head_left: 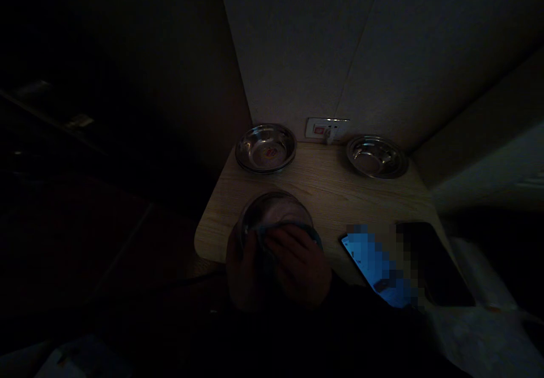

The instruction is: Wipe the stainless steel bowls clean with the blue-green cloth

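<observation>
In dim light I hold a steel bowl (272, 208) tilted up over the near edge of a small wooden table (323, 185). My left hand (240, 270) grips the bowl's near left rim from below. My right hand (300, 262) presses a dark cloth (266, 239) against the inside of the bowl, fingers curled on it. A stack of steel bowls (266, 148) sits at the table's far left. A single steel bowl (377, 157) rests at the far right.
A lit phone (376, 267) lies on the table's near right, beside a dark flat device (436, 264). A wall socket (325, 128) sits on the wall behind the table. Dark floor lies to the left; pale bedding (488, 310) lies to the right.
</observation>
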Demonstrator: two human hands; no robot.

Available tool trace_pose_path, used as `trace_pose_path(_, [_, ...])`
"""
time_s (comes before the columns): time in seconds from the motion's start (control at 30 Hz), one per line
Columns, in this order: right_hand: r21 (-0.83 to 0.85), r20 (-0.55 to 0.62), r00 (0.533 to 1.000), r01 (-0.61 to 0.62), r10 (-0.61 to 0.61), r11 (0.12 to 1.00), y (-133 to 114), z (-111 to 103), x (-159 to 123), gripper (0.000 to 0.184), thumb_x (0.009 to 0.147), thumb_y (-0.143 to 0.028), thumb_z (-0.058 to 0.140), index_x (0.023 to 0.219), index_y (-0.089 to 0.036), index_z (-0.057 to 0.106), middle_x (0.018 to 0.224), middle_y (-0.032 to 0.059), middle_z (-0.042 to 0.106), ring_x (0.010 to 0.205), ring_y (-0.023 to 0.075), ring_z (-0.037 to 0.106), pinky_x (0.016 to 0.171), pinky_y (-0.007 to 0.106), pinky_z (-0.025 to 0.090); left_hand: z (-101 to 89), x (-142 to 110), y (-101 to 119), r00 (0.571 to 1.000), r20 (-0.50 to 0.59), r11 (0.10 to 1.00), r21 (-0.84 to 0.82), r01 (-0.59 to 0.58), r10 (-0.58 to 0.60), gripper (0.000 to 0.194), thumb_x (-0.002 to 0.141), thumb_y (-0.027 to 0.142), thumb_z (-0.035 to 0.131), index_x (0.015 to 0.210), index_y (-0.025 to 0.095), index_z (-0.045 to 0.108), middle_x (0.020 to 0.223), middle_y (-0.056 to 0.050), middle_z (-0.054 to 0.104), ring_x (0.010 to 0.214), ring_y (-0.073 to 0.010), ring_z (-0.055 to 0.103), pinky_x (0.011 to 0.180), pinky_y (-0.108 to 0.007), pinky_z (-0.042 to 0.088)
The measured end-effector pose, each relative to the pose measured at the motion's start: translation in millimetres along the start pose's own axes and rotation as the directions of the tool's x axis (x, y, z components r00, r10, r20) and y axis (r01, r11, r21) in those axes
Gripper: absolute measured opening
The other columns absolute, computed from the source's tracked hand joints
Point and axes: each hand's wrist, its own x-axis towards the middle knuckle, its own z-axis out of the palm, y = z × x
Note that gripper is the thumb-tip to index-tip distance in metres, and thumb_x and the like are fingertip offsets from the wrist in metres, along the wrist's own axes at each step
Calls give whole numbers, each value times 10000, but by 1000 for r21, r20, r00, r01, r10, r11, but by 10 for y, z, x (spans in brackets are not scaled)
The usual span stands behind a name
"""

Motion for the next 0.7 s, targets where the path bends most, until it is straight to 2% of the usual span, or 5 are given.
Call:
trace_pose_path(0.03, [-10, -8, 1000, -22, 22, 1000, 0, 2, 5, 324, 865, -161, 435, 1125, -123, 626, 1118, 99, 659, 1060, 232, 536, 889, 393, 514, 21, -14, 26, 998, -69, 1000, 19, 8, -7, 302, 738, 368, 643, 1014, 251, 605, 1237, -56, 575, 1333, -261, 328, 1080, -363, 297])
trace_pose_path(0.13, [-13, -12, 999, -39, 39, 999, -36, 27, -28, 323, 871, -175, 434, 1126, -125, 625, 1120, 98, 660, 1063, 234, 535, 884, 395, 515, 43, -30, 27, 993, -100, 998, 30, 59, -55, 301, 755, 382, 621, 1022, 245, 608, 1220, -70, 594, 1292, -268, 392, 1074, -371, 309])
trace_pose_path(0.37, [33, 22, 999, 43, -44, 999, -7, 68, 12, 319, 867, -171, 438, 1120, -119, 625, 1130, 97, 657, 1081, 224, 520, 906, 389, 505, 23, 40, -75, 1000, -19, 1000, -22, 23, -23, 358, 785, 404, 593, 1118, 273, 582, 1208, -41, 604, 1145, -236, 543, 1009, -358, 388])
trace_pose_path(0.6, [55, -22, 986, -166, 167, 985, 302, 25, 158, 309, 871, -160, 447, 1121, -154, 630, 1148, 92, 648, 1082, 231, 543, 940, 418, 480, 124, -50, 74, 997, -36, 990, -129, 63, -68, 383, 781, 422, 595, 1127, 261, 561, 1239, -57, 588, 1161, -260, 534, 938, -351, 452])
trace_pose_path(0.7, [136, -124, 926, -341, 357, 930, 412, -31, 11, 300, 883, -156, 442, 1127, -164, 616, 1101, 101, 664, 1031, 204, 598, 899, 380, 510, 85, -46, 37, 997, -35, 989, -136, 62, -67, 441, 785, 439, 586, 1188, 273, 519, 1275, -59, 563, 1170, -260, 529, 934, -369, 455])
